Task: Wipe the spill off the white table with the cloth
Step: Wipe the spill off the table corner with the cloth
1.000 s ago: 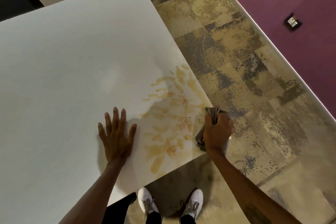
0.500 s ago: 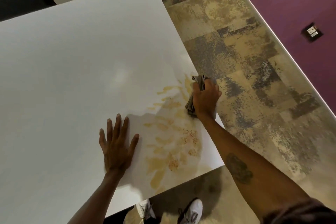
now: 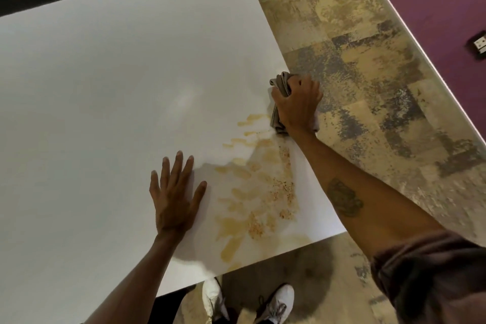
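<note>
Pressing cloth at worktop edge, right hand grip clenched around it; left hand flat, fingers spread, beside spill.

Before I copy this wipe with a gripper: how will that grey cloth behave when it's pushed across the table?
The cloth is bunched into folds in the right hand, so it is probably soft and floppy. It would likely crumple rather than slide as one piece. Pushed through the spill, it may smear the liquid.
</note>
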`<state>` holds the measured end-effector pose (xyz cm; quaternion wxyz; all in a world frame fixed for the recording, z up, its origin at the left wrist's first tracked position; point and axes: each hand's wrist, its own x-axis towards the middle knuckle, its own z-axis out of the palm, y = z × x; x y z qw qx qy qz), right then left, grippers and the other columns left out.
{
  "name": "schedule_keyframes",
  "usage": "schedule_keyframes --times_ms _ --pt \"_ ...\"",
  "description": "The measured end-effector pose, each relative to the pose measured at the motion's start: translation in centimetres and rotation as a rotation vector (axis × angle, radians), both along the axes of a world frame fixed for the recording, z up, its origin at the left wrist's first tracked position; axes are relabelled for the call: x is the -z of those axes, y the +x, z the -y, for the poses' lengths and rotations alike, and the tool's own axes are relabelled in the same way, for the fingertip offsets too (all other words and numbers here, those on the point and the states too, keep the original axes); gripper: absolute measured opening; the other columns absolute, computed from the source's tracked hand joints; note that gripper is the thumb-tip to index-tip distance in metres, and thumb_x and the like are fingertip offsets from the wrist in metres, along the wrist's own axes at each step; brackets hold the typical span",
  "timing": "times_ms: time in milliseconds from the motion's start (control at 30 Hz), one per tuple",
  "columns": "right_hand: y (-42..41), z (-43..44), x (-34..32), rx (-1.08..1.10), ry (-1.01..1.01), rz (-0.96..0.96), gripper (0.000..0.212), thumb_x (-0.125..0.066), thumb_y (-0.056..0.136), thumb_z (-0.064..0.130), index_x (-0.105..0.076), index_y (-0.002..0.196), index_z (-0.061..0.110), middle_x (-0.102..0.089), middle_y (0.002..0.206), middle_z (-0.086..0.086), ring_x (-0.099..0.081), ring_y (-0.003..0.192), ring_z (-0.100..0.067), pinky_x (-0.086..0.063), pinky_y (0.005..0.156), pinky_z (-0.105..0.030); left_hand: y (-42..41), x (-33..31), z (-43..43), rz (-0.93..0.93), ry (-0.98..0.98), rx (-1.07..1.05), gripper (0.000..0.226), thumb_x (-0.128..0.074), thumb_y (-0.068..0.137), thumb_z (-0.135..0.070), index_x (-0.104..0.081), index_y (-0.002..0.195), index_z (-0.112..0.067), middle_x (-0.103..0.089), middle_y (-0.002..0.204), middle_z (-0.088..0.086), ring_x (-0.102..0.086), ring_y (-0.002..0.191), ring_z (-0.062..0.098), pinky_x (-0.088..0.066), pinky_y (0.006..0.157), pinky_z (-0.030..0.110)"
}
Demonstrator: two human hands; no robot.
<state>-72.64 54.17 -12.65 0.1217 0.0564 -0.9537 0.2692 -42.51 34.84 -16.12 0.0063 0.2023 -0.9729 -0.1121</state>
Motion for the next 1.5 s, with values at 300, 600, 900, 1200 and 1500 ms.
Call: schedule_keyframes --times_ms 300,600,900,1200,1500 --pt "1.6 0.9 1.1 0.064 0.201 0.125 0.08 -0.049 0.087 0.047 -0.031 0.151 0.003 -0.026 0.16 -0.017 -0.018 0.149 -0.04 -0.007 0.123 -0.051 0.1 0.1 0.1 -0.006 0.015 0.002 0.066 -0.026 0.103 -0.062 -0.029 0.161 -0.031 -0.017 0.172 -0.006 -0.008 0.161 0.024 -0.013 0.127 0.056" --pt "-2.5 0.6 0.3 -0.195 -0.103 0.25 0.066 -0.052 0.097 0.04 -0.035 0.149 0.002 -0.027 0.158 -0.022 -0.015 0.149 -0.039 -0.012 0.122 -0.049 -0.2 -0.6 -0.2 0.039 0.004 0.004 0.072 -0.021 0.101 -0.065 -0.026 0.162 -0.027 -0.015 0.172 -0.003 -0.005 0.161 0.026 -0.01 0.127 0.057" --pt "-1.1 -1.3 -0.1 -0.656 0.012 0.283 0.063 -0.066 0.09 0.033 -0.046 0.144 0.006 -0.037 0.156 -0.014 -0.021 0.15 -0.031 -0.005 0.122 -0.049 -0.3 -1.2 -0.8 0.014 -0.037 -0.003 0.07 -0.03 0.101 -0.061 -0.036 0.159 -0.021 -0.024 0.169 0.003 -0.015 0.159 0.03 -0.016 0.126 0.058" --pt "7.3 -5.6 -0.7 -0.804 -0.075 0.389 0.067 -0.074 0.087 0.026 -0.045 0.144 0.004 -0.04 0.153 -0.012 -0.026 0.148 -0.024 -0.013 0.125 -0.038 -0.1 -1.7 -1.0 0.05 0.057 -0.038 0.083 -0.004 0.096 -0.075 -0.027 0.161 -0.028 -0.014 0.172 -0.004 -0.005 0.161 0.024 -0.006 0.128 0.055" --pt "17.3 -10.0 -1.2 -0.758 0.007 0.377 0.059 -0.069 0.091 0.021 -0.046 0.144 0.006 -0.039 0.154 -0.008 -0.024 0.149 -0.022 -0.011 0.124 -0.034 0.6 -0.5 0.0 0.056 0.061 0.054 0.089 0.006 0.095 -0.073 -0.022 0.162 -0.022 -0.014 0.172 -0.001 -0.004 0.161 0.028 -0.001 0.127 0.057"
